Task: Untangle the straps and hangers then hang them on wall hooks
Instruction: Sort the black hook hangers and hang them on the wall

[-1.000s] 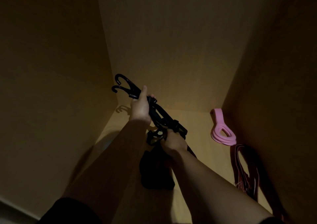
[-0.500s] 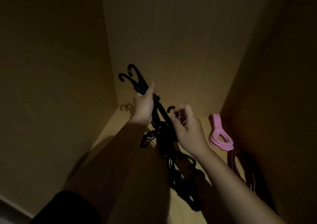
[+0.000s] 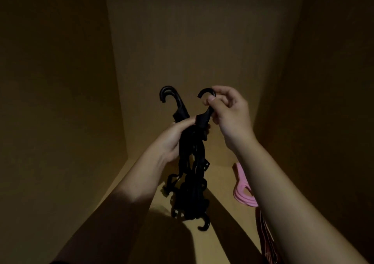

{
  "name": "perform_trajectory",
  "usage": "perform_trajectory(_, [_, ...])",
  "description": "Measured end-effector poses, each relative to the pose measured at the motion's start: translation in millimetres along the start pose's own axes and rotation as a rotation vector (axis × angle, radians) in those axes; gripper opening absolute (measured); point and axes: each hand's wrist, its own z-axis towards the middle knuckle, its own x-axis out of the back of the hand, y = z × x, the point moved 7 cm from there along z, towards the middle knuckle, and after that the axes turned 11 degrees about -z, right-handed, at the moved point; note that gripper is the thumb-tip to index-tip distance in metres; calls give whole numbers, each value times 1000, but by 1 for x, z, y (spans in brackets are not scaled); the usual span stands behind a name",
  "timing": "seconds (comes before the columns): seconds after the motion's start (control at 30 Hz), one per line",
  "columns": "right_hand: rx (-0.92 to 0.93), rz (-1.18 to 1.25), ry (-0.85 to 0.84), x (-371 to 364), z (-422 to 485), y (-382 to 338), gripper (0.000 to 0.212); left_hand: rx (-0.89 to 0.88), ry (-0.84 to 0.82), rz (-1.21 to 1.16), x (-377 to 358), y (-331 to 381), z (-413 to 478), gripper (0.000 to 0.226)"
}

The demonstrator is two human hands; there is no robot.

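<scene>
A tangled bundle of black straps (image 3: pixel 192 185) with plastic hooks hangs in the air above a wooden shelf. My left hand (image 3: pixel 174 140) grips the bundle just below its top. Two black hooks stick up from it: a left hook (image 3: pixel 172 100) stands free, and my right hand (image 3: pixel 228 110) pinches the right hook (image 3: pixel 206 96) between thumb and fingers. Another hook (image 3: pixel 204 225) dangles at the bottom of the bundle. No wall hooks are visible in this dim view.
A pink hanger (image 3: pixel 242 191) lies on the shelf floor (image 3: pixel 139 185) at the right, partly behind my right forearm. A dark red strap (image 3: pixel 265 237) lies in front of it. Wooden walls close in on the left (image 3: pixel 60 102), back (image 3: pixel 192 41) and right.
Both hands lifted the black bundle higher off the shelf. My right hand moved up from the middle of the straps to one top hook and pulled it away from the other.
</scene>
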Motion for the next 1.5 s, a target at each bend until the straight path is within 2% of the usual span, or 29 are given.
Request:
perform_trajectory(0.17, [2,43,-46,1,3,-20,13,35,-268,-121,-28,1,-22,29])
perform_trajectory(0.33, [-74,97,-143,-9,-12,-23,11,65,-386,-191,-54,-1,-46,38])
perform_trajectory(0.4, [-106,117,-128,-7,-19,-21,9,40,-356,-211,-60,-3,-53,36])
perform_trajectory(0.5, [-222,89,-127,0,-43,-11,29,9,-332,-231,-70,-7,-67,28])
perform_trajectory(0.6, [-323,231,-285,1,-87,-1,49,-41,-248,-271,-82,-6,-84,15])
perform_trajectory(0.7, [-380,373,-331,8,-139,-2,38,-105,-91,-377,-86,-9,-99,17])
perform_trajectory(0.73, [-349,387,-351,10,-151,-3,44,-137,-59,-377,-85,-11,-104,15])
perform_trajectory(0.8, [-277,340,-442,11,-170,-7,69,-175,4,-330,-82,-19,-112,15])
perform_trajectory(0.9, [-317,188,-455,18,-194,-3,79,-165,60,-311,-84,-32,-126,27])
perform_trajectory(0.93, [-323,120,-447,20,-203,-1,71,-159,66,-321,-85,-35,-133,30])
perform_trajectory(1.03, [-359,7,-345,24,-235,-2,23,-109,84,-332,-89,-47,-158,46])
perform_trajectory(1.07, [-386,-3,-290,26,-248,-2,19,-80,82,-335,-89,-54,-167,52])
perform_trajectory(1.2, [-509,93,-148,28,-309,1,28,64,68,-283,-82,-93,-209,48])
perform_trajectory(1.27, [-552,141,-94,28,-349,2,25,133,33,-195,-76,-117,-236,54])
perform_trajectory(1.37, [-620,142,49,37,-410,-3,21,307,-154,-147,-79,-164,-290,63])
perform_trajectory(1.5, [-714,93,272,63,-482,-19,19,678,-403,-134,-103,-240,-382,79])
